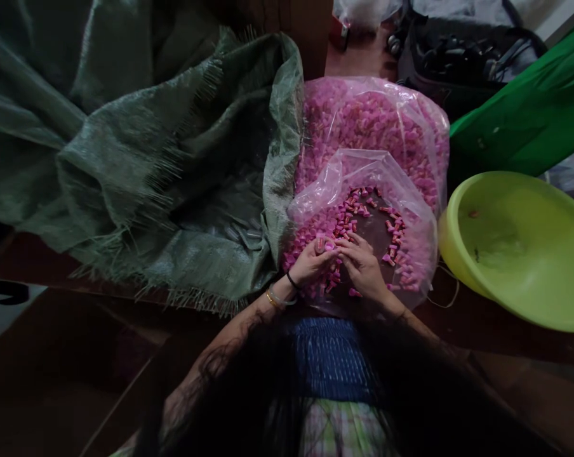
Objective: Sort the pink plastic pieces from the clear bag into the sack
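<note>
My left hand (307, 264) is closed around small pink plastic pieces (325, 244), which show at its thumb and fingertips. My right hand (364, 270) meets it from the right, its fingers bent and its fingertips close together by the left thumb. Whatever lies between those right fingertips is too small to make out. Both hands are over the mouth of a clear plastic bag (334, 174). Inside it, loose pink pieces with darker reddish ends (395, 235) lie around a dark bare patch, several of them right beside my hands.
Behind the open bag stands a larger clear bag packed with pink pieces (373, 120). A frayed green woven sack (139, 146) gapes on the left, with clear items inside. At right are a yellow-green basin (529, 254) and green cloth (529, 108); a dark container (463, 57) sits behind.
</note>
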Motion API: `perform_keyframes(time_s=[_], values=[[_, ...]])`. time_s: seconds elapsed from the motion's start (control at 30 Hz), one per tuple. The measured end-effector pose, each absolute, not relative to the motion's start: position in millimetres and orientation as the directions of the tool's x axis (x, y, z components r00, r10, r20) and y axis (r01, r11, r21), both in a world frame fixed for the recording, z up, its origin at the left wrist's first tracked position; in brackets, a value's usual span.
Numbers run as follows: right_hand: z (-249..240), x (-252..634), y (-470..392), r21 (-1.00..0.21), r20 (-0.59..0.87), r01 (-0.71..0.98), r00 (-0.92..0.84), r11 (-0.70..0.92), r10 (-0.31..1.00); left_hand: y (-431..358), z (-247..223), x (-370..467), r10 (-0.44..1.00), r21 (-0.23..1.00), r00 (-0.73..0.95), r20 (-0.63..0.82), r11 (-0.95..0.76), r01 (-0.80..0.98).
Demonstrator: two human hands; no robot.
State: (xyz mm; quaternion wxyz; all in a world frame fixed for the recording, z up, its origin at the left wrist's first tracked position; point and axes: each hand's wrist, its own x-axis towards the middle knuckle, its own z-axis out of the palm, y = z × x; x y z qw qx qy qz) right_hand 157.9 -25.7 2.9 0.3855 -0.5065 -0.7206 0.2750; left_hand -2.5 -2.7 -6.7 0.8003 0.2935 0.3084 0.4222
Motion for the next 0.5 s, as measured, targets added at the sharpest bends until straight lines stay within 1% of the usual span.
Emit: perform_keyframes(time_s=[0.07,0.13,0.17,0.2,0.23,0.3,0.33,0.4,0.5], values=[[7.0,158.4,-21.7,-0.808,0.276,0.49,-0.177,0.328,0.945,0.2,-0.3,3.0,0.874,0.732,0.432,-0.222,0.442,-0.519],[13.9,155.9,-21.5,-0.795,0.341,0.498,-0.106,0.346,0.934,6.9,9.5,4.7,0.893,0.721,0.406,-0.196,0.411,-0.558],[17.2,153.3,-23.2,-0.761,0.392,0.527,-0.091,0.378,0.916,10.9,14.8,3.8,0.905,0.713,0.38,-0.192,0.395,-0.58],[19.6,149.9,-26.0,-0.707,0.439,0.566,-0.118,0.424,0.891,14.6,20.0,1.8,0.916,0.704,0.349,-0.195,0.379,-0.6],[20.9,146.2,-29.4,-0.638,0.47,0.603,-0.188,0.479,0.863,17.6,24.6,-0.9,0.925,0.698,0.321,-0.205,0.368,-0.615],[19.5,139.4,-35.9,-0.498,0.466,0.638,-0.374,0.587,0.802,20.4,31.4,-6.6,0.925,0.688,0.301,-0.233,0.376,-0.622],[17.5,136.8,-38.1,-0.446,0.455,0.641,-0.439,0.625,0.775,19.9,33.5,-8.8,0.918,0.676,0.309,-0.248,0.393,-0.623],[13.2,133.9,-38.7,-0.394,0.464,0.655,-0.465,0.645,0.754,16.0,35.8,-10.2,0.903,0.636,0.333,-0.271,0.428,-0.642],[13.1,133.6,-31.9,-0.395,0.525,0.638,-0.434,0.661,0.732,5.8,39.6,-8.7,0.91,0.554,0.323,-0.261,0.415,-0.722]])
